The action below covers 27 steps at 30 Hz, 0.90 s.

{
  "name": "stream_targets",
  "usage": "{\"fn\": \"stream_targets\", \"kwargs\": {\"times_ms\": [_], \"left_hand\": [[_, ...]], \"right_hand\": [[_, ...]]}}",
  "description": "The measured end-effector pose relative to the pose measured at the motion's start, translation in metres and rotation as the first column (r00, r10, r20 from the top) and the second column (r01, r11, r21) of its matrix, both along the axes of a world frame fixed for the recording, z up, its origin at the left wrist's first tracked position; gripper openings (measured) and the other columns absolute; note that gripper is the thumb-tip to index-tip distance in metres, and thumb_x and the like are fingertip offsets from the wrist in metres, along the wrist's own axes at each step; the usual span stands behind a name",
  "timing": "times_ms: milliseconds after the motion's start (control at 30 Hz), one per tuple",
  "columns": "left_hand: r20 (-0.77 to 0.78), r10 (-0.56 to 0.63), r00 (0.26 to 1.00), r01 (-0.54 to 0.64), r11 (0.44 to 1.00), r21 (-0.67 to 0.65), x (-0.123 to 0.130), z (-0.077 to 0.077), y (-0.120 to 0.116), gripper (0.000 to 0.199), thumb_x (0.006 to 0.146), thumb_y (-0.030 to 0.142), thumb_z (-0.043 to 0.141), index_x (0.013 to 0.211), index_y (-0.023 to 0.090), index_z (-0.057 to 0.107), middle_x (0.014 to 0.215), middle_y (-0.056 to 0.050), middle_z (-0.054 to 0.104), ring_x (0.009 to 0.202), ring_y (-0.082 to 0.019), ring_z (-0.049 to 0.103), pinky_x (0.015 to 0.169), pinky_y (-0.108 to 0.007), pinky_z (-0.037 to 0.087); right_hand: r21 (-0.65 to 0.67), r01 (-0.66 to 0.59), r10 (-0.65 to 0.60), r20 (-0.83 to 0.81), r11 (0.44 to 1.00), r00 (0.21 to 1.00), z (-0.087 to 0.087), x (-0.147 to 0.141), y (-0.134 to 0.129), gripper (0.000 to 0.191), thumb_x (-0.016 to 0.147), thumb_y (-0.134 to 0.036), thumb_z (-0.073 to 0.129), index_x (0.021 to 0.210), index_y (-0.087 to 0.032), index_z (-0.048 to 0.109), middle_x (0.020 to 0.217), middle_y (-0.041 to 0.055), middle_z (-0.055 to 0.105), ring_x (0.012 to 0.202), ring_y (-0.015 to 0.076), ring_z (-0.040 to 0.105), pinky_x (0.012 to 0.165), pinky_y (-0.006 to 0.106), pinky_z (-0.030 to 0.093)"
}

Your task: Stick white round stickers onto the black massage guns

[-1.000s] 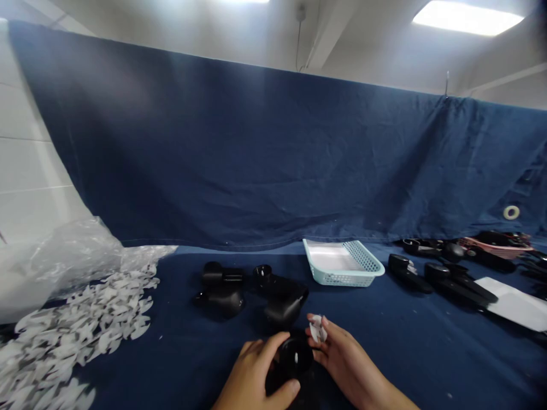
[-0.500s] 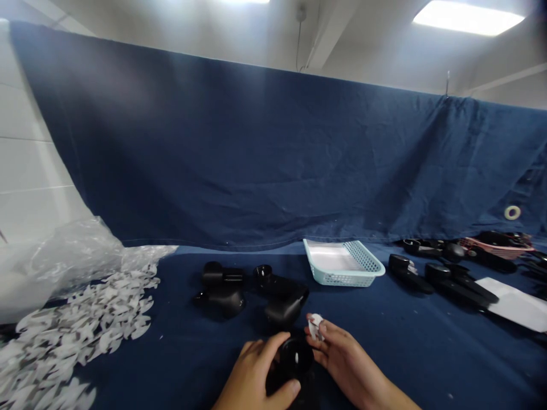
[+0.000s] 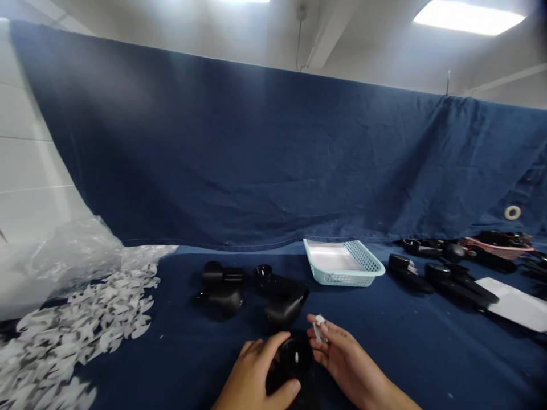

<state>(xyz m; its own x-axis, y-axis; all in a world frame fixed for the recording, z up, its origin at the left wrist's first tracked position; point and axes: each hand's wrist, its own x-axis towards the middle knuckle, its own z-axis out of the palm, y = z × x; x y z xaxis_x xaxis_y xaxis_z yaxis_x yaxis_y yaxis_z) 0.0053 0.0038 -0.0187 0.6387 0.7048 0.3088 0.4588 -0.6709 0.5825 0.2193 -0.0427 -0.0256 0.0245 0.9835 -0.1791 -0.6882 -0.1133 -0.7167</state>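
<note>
Head view: left hand point(image 3: 253, 371) clamps black round-mouthed part point(image 3: 302, 352).
Right hand point(image 3: 351, 363) pinches white piece point(image 3: 318, 332); perhaps positioning step, next needing steady hold.

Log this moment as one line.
left hand: holds black cupped part | right hand: pinches small white piece | ahead: light-blue plastic basket | left: white pieces heap

In front of me the dark blue worktop point(image 3: 183, 364) carries a heap of white pieces point(image 3: 98, 313) at ten o'clock, black parts point(image 3: 226, 303) at eleven and twelve, a pale blue basket point(image 3: 342, 279) at one, more black parts point(image 3: 461, 286) and a white sheet point(image 3: 519, 303) around two.
</note>
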Motion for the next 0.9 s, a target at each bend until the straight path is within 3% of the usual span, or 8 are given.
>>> {"fn": "stream_targets", "kwargs": {"times_ms": [200,467,900], "left_hand": [[0.002,-0.005,1.000,0.005,1.000,-0.007,0.0004,-0.0005,0.0011,0.062,0.071,0.021,0.067,0.132,0.027,0.053,0.114,-0.005,0.071,0.099,-0.027,0.066,0.090,-0.042,0.054],[0.023,-0.015,1.000,0.015,1.000,0.016,-0.0007,-0.0008,-0.0002,0.062,0.072,0.020,0.066,0.132,0.027,0.053,0.112,-0.005,0.071,0.096,-0.026,0.066,0.088,-0.040,0.054],[-0.004,-0.005,1.000,0.004,0.999,-0.035,-0.0006,0.0038,-0.0025,0.062,0.073,0.020,0.066,0.132,0.028,0.052,0.115,-0.004,0.070,0.099,-0.026,0.064,0.091,-0.041,0.053]], "right_hand": [[-0.017,0.009,-0.009,-0.002,1.000,1.000,-0.0030,0.0002,0.0011,0.038,0.071,-0.031,0.088,0.103,-0.015,0.075,0.077,0.0013,0.072,0.068,0.0098,0.063,0.068,0.022,0.047],[0.003,-0.033,0.033,-0.055,0.999,0.998,-0.0087,0.0045,0.0017,0.036,0.084,-0.039,0.074,0.110,-0.014,0.073,0.094,0.0064,0.075,0.084,0.0161,0.068,0.078,0.028,0.051],[0.003,-0.006,0.006,-0.030,1.000,1.000,-0.0050,0.0010,0.0032,0.038,0.074,-0.033,0.085,0.105,-0.015,0.074,0.087,0.0031,0.075,0.078,0.0132,0.067,0.075,0.025,0.050]]}}
